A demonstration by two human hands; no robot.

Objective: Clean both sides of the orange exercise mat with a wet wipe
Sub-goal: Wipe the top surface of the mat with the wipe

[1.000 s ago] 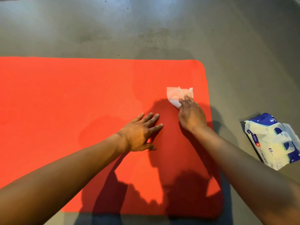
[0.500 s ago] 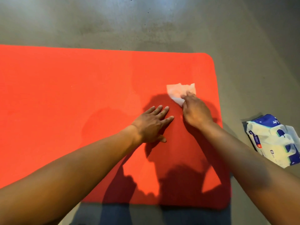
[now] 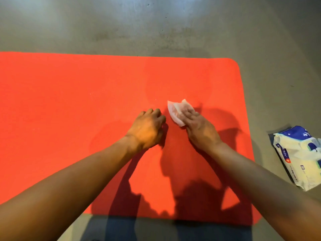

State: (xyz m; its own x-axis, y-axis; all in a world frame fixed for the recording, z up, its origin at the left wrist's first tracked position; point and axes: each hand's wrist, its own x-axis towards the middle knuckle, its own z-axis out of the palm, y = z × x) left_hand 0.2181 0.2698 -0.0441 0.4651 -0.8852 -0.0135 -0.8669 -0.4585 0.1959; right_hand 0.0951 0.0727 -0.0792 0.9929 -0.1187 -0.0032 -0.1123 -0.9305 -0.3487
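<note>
Orange exercise mat point(image 3: 86, 119) beside wipe pack point(image 3: 298, 157)

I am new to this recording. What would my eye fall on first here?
First, the bright orange mat, flat on the grey floor, filling the left and middle of the view. Next, the right hand pressing a white wipe onto it near its right end, with the left hand curled close beside. A blue-and-white wipe pack lies on the floor at the right.
</note>
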